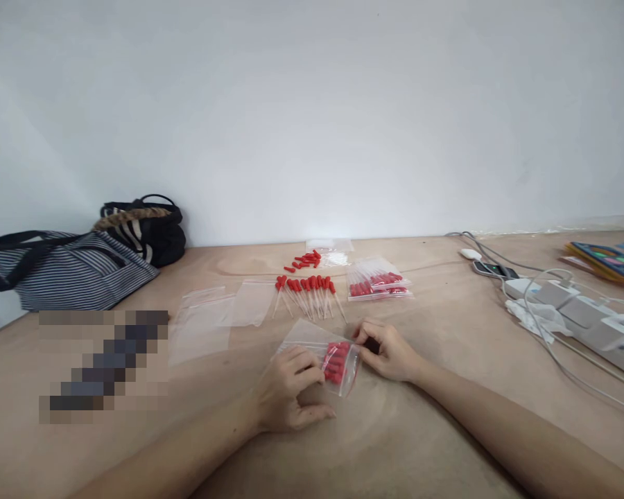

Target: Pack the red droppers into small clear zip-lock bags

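A clear zip bag (pixel 316 335) with several red rubber bulbs (pixel 335 363) inside lies slanted on the table in front of me. My left hand (pixel 295 389) rests over its left side, thumb spread away from the fingers. At the bag's right edge, my right hand (pixel 387 350) has thumb and fingertips closed on the plastic. Just beyond is a fanned row of droppers (pixel 309 296) with red bulbs and thin clear stems. Filled zip bags of red-bulbed droppers (pixel 378 279) are stacked to the right of that row.
Loose red bulbs (pixel 304 260) and clear stems (pixel 335 258) lie near the wall. Flat zip bags (pixel 202 322) are at left, before a striped bag (pixel 83 270) and a black bag (pixel 159 232). Chargers (pixel 582 308), cables and a phone (pixel 494 269) occupy the right side.
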The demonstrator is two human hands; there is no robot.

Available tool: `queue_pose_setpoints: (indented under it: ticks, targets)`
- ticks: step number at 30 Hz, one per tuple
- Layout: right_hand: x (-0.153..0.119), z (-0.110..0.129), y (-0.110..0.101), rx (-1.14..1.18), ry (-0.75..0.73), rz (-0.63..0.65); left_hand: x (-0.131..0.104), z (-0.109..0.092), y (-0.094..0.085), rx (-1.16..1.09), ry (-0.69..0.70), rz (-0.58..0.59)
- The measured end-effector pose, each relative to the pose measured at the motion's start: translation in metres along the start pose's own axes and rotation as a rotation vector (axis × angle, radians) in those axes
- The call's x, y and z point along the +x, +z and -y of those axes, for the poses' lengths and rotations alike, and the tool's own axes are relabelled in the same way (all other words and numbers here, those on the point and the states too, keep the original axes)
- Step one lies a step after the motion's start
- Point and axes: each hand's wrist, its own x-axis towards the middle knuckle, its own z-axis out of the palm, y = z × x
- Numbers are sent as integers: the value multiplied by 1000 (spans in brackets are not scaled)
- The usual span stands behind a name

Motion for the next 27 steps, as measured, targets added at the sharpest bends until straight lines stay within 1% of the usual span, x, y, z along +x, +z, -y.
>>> queue_pose_setpoints:
  ticks: [3, 5, 7, 10, 12, 14, 17, 19, 22, 24, 27]
  targets:
    - [-10, 3, -7, 61, -34, 25, 4, -7, 6, 53, 29, -12]
    - [-16, 4, -11, 129, -21, 51, 6, -11, 9, 113, 112, -12]
    - [-22, 5, -15, 177, -2, 78, 9, -15, 10, 182, 223, -9]
    - [-32, 6, -22, 156, 3, 115, 13, -19, 9, 218, 351, 20]
    - [-39, 8, -29, 112, -3, 148, 16, -20, 10, 188, 385, 45]
    - [-45, 11, -35, 81, -6, 186, 19, -20, 13, 152, 391, 71]
    - [-50, 16, -42, 66, -7, 224, 21, -15, 21, 79, 348, 120]
    - [-50, 18, -44, 40, 4, 220, 22, -9, 26, 25, 284, 123]
    - [-48, 16, -42, 11, 44, 190, 24, -1, 31, -20, 154, 107]
    - [-46, 14, -39, 2, 83, 167, 26, 4, 31, -35, 76, 120]
    - [-42, 7, -33, -34, 146, 80, 28, 11, 30, -41, -5, 118]
